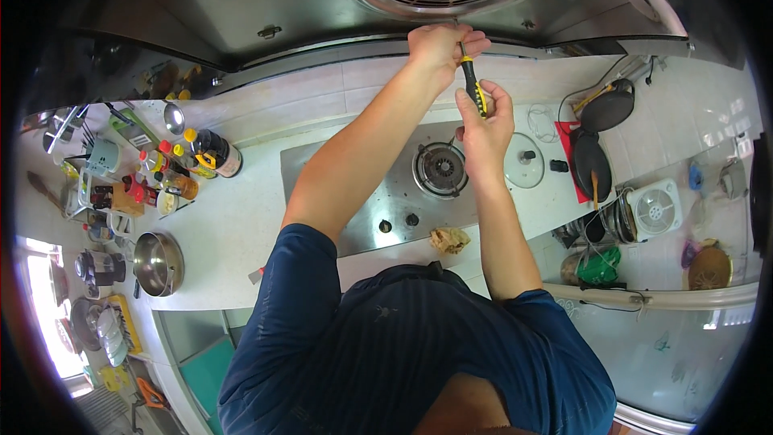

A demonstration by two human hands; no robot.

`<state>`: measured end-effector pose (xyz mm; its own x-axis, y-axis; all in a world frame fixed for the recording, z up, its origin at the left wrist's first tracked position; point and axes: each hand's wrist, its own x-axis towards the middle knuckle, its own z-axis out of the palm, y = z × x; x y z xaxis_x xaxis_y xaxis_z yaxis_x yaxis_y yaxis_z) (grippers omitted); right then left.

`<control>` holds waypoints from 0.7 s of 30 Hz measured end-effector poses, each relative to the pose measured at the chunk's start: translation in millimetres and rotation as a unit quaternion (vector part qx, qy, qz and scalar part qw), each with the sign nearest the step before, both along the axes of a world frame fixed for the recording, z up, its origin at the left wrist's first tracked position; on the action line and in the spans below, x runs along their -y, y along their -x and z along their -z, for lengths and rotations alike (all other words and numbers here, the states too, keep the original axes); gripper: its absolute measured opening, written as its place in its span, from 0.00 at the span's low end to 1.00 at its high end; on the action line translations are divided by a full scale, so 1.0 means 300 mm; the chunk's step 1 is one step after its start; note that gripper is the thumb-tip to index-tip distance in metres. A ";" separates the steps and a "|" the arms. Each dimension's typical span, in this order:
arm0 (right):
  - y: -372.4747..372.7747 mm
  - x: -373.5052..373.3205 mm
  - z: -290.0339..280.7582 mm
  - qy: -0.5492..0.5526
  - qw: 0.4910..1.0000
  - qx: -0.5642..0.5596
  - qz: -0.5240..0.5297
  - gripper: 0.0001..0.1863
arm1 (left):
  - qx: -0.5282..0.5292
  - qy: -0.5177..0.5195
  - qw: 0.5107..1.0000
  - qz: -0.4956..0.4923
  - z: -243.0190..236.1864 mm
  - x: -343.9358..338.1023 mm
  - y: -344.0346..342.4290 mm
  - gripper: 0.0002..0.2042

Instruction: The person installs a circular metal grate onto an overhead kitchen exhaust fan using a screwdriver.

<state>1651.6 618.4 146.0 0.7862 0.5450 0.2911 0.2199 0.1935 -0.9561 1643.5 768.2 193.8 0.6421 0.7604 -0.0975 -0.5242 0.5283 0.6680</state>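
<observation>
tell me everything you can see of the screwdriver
The screwdriver has a black handle with yellow parts and a slim, metallic-looking shaft. It slants in the air, shaft toward the range hood. The right hand holds the handle's rear end; the shaft runs by the left hand, though contact there is unclear. Its tip cannot be made out.
</observation>
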 end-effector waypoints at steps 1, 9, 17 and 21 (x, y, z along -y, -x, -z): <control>-0.007 -0.003 0.007 0.000 1.000 0.001 0.000 0.18 | 0.001 0.000 1.000 0.000 -0.001 0.001 0.002 0.10; -0.055 0.015 -0.001 -0.126 0.880 -0.391 -0.237 0.25 | -0.014 -0.042 0.993 0.112 0.009 0.003 0.067 0.13; -0.023 0.016 0.002 -0.052 0.982 -0.172 -0.055 0.19 | -0.030 -0.038 0.999 0.014 0.025 0.000 0.019 0.10; -0.039 0.023 -0.004 -0.047 0.973 -0.204 -0.101 0.17 | -0.054 -0.044 0.998 -0.010 0.017 0.016 0.027 0.11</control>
